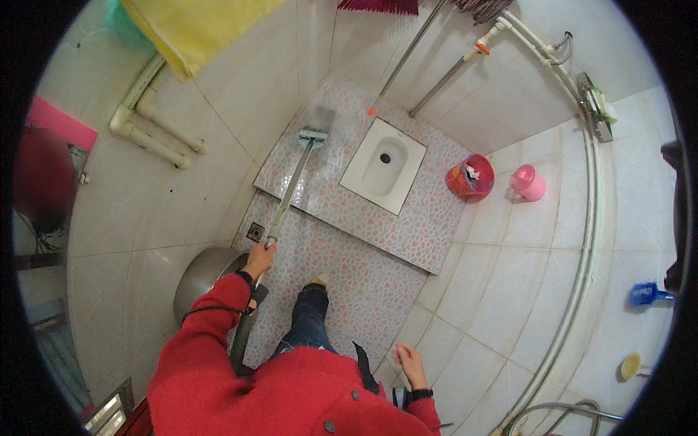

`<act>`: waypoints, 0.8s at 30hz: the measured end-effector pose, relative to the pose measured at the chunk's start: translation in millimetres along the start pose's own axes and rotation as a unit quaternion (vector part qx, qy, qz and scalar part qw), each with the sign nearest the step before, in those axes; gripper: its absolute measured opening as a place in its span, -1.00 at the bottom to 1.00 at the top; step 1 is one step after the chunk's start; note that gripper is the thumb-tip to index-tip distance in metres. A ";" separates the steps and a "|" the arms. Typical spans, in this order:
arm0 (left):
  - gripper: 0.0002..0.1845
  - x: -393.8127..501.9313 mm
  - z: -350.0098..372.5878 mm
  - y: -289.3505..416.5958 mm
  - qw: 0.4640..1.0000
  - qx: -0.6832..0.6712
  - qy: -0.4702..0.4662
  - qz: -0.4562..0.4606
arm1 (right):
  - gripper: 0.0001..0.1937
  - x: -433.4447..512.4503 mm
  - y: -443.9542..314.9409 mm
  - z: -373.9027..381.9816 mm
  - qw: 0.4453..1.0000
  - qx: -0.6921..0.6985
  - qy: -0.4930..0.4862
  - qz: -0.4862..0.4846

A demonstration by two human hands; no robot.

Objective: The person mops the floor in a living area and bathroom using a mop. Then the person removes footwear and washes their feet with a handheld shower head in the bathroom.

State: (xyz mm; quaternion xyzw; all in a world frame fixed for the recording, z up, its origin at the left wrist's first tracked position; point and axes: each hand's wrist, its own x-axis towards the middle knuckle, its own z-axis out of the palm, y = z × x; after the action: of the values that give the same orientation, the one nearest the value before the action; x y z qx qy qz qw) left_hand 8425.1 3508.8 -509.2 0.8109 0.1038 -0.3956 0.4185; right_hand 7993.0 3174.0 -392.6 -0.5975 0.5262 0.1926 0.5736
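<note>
My left hand (258,260) is closed round the handle of a long mop (294,177). The mop's pale blue head (313,137) lies on the raised pebble-patterned floor step (322,180), left of the white squat toilet (384,165). My right hand (409,362) hangs at the lower right near the tiled wall, its fingers loosely bent, and no object shows in it. A dark wet-looking patch lies just beyond the mop head. Part of the handle below my left hand passes beside my red sleeve.
A floor drain (255,231) and a grey metallic rounded container (204,278) are on the left. Right of the toilet stand a red waste bin (470,178) and a pink container (528,183). The step's edge (349,230) crosses the floor. Pipes (591,218) run along the right wall.
</note>
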 end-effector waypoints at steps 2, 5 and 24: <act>-0.66 4.5 7.2 12.2 0.998 -0.062 -0.005 0.005 | -0.69 34.8 -51.7 44.8 0.995 0.005 -0.090 -0.051; -0.66 19.4 14.3 33.1 0.992 -0.117 -0.043 0.007 | -0.64 71.8 -126.2 159.6 0.942 0.031 -0.290 -0.166; -0.67 42.5 13.5 18.4 0.948 -0.248 -0.164 -0.113 | -0.68 39.2 -157.4 338.4 0.847 0.032 -0.526 0.067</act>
State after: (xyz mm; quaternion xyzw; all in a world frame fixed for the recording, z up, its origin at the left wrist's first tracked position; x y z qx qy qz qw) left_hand 8455.1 3480.1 -533.8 0.5886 0.2194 -0.5293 0.5703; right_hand 8267.7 3425.2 -440.0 -0.3514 0.1898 0.4994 0.7688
